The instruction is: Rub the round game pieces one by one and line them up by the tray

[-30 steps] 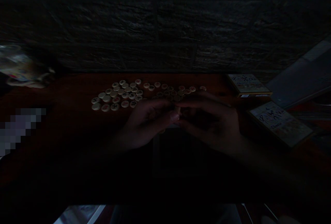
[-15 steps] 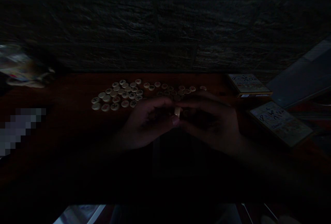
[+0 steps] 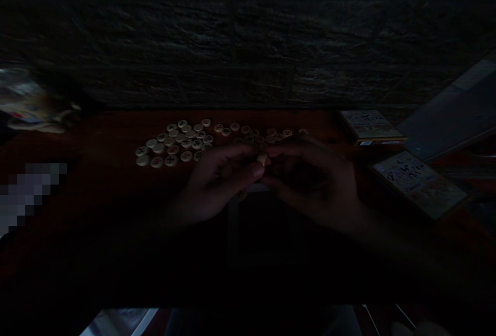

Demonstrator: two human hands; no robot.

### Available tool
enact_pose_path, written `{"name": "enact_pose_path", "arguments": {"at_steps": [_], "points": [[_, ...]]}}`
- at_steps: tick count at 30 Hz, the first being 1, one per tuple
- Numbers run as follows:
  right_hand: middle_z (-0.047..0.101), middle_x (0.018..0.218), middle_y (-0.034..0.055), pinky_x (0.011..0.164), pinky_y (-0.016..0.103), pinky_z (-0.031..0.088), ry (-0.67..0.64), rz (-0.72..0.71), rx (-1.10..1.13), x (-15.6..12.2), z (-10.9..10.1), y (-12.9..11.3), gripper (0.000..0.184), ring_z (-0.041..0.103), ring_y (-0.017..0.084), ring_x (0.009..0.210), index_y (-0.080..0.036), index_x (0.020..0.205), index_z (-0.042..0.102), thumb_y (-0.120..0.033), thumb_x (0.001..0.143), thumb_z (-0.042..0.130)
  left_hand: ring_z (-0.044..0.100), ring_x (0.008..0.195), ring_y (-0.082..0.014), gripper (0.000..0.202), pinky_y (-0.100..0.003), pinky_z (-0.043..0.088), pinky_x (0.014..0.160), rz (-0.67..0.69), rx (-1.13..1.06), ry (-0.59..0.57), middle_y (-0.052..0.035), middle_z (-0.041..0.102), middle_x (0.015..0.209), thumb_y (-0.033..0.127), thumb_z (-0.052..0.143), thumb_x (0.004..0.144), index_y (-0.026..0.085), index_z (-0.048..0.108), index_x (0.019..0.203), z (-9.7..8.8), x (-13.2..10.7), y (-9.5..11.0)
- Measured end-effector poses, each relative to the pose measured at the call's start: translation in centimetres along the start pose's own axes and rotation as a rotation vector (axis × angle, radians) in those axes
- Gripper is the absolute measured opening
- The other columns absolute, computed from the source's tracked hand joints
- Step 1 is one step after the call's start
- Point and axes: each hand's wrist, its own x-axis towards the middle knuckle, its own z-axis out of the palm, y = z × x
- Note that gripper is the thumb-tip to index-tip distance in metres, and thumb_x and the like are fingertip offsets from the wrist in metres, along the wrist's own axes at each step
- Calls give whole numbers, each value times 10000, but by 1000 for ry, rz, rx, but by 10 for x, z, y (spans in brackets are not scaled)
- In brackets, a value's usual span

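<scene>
The light is very dim. My left hand (image 3: 217,183) pinches a pale round Chinese chess piece (image 3: 262,158) between thumb and fingertips, its edge turned toward me. My right hand (image 3: 325,176) is close on the right, fingers curved and thumb apart from them. Its fingertips are near the held piece; whether they touch it is hard to see. Behind both hands, several Chinese chess pieces (image 3: 172,149) lie on the reddish-brown wooden table (image 3: 104,144), some with red or black characters, others blank side up. My hands hide part of the group.
Two flat printed boxes lie on the right, a farther box (image 3: 372,125) and a nearer box (image 3: 420,183). A stone-textured wall (image 3: 248,41) rises behind the table. At far left stands a shiny, clear-wrapped bundle (image 3: 33,101). A dark rectangular object (image 3: 267,227) lies below my hands.
The held piece has shifted slightly up and left with my left fingers. My right thumb has come away from the left thumb, widening the gap below the piece.
</scene>
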Motion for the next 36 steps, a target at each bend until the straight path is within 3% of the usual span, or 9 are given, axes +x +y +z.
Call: {"name": "enact_pose_path", "arguments": {"at_steps": [5,9,16,21,25,32,36], "points": [[738,1078,73,713,315,596,15,174,115,-5,1,2,338,743,185,836,-197,1212,662,-157,885,738,512,529,-94,191,-190,431,474,-8,-115,57,19,602,655,357,777,886,183,757,962,-1,3,-3],[745,1043,54,689,291,592,19,186,120,-4,1,2,293,754,178,822,-195,1168,672,-137,886,724,551,543,-92,169,-189,446,483,25,-108,78,5,659,698,332,779,887,184,772,968,1,4,-2],[770,958,20,722,262,595,9,179,140,-2,2,-1,188,753,155,837,-190,1110,698,-187,923,716,753,749,-160,164,-206,583,609,100,89,149,-34,803,879,234,813,828,180,756,972,2,4,0],[800,902,17,708,231,598,-2,267,271,-2,6,-2,194,764,149,795,-188,1034,735,-214,860,815,781,787,-172,205,-214,619,655,159,225,139,-34,822,920,154,833,781,182,740,961,3,2,-3],[812,889,14,728,225,609,22,341,357,0,9,-2,181,768,151,793,-187,941,775,-236,800,878,782,781,-179,190,-222,623,646,187,302,126,-44,822,922,211,823,820,175,751,992,5,-2,-4],[768,718,-12,465,151,501,35,528,501,6,7,-3,129,612,68,485,-185,844,811,-284,797,878,790,866,-180,178,-240,640,760,212,325,138,-45,831,977,240,808,867,180,793,1035,4,-1,-3],[765,707,-7,455,145,508,15,587,568,8,6,-3,156,616,67,476,-177,837,808,-311,794,875,793,793,-181,252,-221,630,638,153,254,155,-63,835,976,263,800,875,171,782,1109,5,0,-1]]}}
